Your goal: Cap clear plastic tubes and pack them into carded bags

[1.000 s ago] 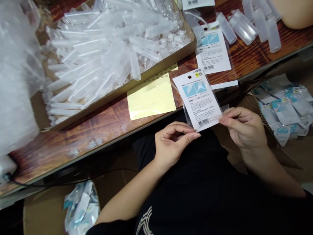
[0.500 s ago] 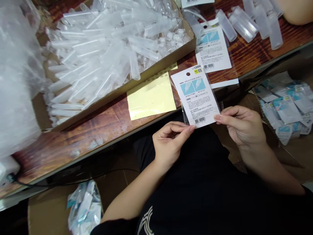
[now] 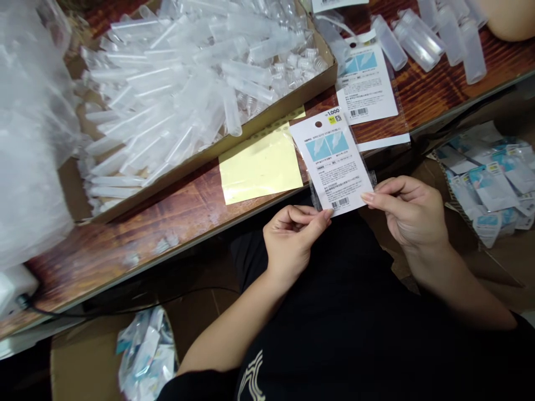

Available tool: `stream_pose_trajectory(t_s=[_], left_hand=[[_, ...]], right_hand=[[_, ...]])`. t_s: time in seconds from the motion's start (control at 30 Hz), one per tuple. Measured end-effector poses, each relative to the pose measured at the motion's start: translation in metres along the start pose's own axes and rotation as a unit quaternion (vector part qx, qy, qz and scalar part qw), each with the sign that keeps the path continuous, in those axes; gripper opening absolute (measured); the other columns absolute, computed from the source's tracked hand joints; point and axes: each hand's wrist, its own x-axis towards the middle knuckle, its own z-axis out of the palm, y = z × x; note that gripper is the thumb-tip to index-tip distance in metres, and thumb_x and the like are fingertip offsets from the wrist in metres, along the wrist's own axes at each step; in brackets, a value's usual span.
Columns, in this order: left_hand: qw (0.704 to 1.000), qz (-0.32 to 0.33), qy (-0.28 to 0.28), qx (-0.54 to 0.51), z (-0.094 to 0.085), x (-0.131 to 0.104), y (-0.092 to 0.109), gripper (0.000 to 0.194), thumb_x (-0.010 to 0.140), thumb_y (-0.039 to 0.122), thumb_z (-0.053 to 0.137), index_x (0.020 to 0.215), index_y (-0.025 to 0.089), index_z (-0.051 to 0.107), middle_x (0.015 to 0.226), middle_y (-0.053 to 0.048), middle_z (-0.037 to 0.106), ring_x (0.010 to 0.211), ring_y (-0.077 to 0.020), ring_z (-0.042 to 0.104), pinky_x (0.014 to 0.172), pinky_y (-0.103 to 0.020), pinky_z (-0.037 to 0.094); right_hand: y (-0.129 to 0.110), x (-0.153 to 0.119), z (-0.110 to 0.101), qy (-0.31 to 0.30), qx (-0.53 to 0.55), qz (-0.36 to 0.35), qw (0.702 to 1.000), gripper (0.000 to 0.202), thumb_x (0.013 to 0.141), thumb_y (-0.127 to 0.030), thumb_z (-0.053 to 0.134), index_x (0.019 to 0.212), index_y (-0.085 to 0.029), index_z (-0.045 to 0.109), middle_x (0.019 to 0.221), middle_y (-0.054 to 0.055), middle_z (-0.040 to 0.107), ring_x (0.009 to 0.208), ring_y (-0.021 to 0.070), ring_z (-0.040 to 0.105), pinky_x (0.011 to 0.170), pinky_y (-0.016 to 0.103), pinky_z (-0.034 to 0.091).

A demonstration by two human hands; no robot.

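Note:
A white printed packaging card (image 3: 334, 164) in a clear plastic bag is held up in front of me, near the table's edge. Its printed side faces me, with two blue pictures, a barcode and a hang hole. My left hand (image 3: 292, 236) pinches the lower left corner between thumb and fingers. At the lower right edge, my right hand (image 3: 412, 209) pinches the card and bag the same way. Behind it on the table lies another bagged card (image 3: 370, 83) of the same print. What is inside the held bag, if anything, is hidden behind the card.
A cardboard tray (image 3: 288, 97) heaped with translucent tubes and clear threaded pieces sits on the wooden table (image 3: 184, 214). Yellow paper (image 3: 261, 172) lies before it. Several frosted bottles (image 3: 388, 42) lie back right. Boxes of packed bags (image 3: 493, 189) stand right and lower left; plastic sheeting (image 3: 31, 133) is left.
Both hands keep their pinch on the bagged card. The card has shifted very slightly left and up, while the rest of the view has drifted a little to the right.

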Motion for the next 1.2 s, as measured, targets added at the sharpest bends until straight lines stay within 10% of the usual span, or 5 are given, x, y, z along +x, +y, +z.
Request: stream_pose_trajectory(t_s=[0.23, 0.5, 0.9, 1.1, 1.2], left_hand=[[0.998, -0.059, 0.015, -0.023, 0.006, 0.0, 0.002, 0.051, 0.053, 0.036, 0.101, 0.061, 0.017, 0.054, 0.071, 0.0, 0.075, 0.061, -0.0142, 0.075, 0.062, -0.026, 0.066], [0.993, -0.096, 0.007, -0.074, 0.011, -0.001, 0.006, 0.047, 0.058, 0.03, 0.099, 0.06, 0.016, 0.054, 0.072, -0.001, 0.077, 0.061, -0.0123, 0.075, 0.059, -0.02, 0.063], [0.989, -0.113, -0.014, -0.095, 0.016, -0.002, 0.009, 0.045, 0.057, 0.029, 0.098, 0.06, 0.016, 0.055, 0.074, -0.002, 0.078, 0.062, -0.0128, 0.076, 0.053, -0.017, 0.059], [0.988, -0.126, -0.024, -0.089, 0.019, -0.003, 0.013, 0.051, 0.052, 0.033, 0.099, 0.058, 0.017, 0.051, 0.073, -0.003, 0.077, 0.065, -0.0149, 0.077, 0.054, -0.019, 0.059], [0.989, -0.121, -0.037, -0.081, 0.022, -0.005, 0.013, 0.053, 0.051, 0.036, 0.1, 0.059, 0.017, 0.051, 0.072, -0.002, 0.076, 0.066, -0.0156, 0.077, 0.055, -0.021, 0.059]], right_hand=[[-0.007, -0.003, -0.006, -0.046, -0.158, -0.162, 0.973, 0.039, 0.078, -0.02, 0.081, 0.105, -0.029, 0.054, 0.087, -0.003, 0.065, 0.072, 0.0145, 0.063, 0.067, 0.031, 0.054], [-0.007, -0.014, 0.004, -0.022, -0.538, -0.556, 0.633, 0.057, 0.081, -0.024, 0.075, 0.136, -0.038, 0.066, 0.143, 0.003, 0.056, 0.118, 0.0282, 0.052, 0.099, 0.043, 0.042], [0.0, -0.008, 0.005, 0.086, -0.572, -0.55, 0.602, 0.049, 0.086, -0.033, 0.074, 0.135, -0.038, 0.069, 0.145, 0.006, 0.062, 0.117, 0.0327, 0.057, 0.095, 0.05, 0.042], [-0.006, -0.003, 0.001, 0.018, -0.552, -0.391, 0.737, 0.034, 0.094, -0.039, 0.068, 0.127, -0.035, 0.073, 0.146, 0.01, 0.064, 0.128, 0.0408, 0.058, 0.103, 0.061, 0.038], [-0.011, -0.004, 0.0, -0.03, -0.532, -0.418, 0.736, 0.032, 0.097, -0.037, 0.066, 0.128, -0.04, 0.071, 0.139, 0.004, 0.07, 0.126, 0.0349, 0.063, 0.104, 0.057, 0.039]])
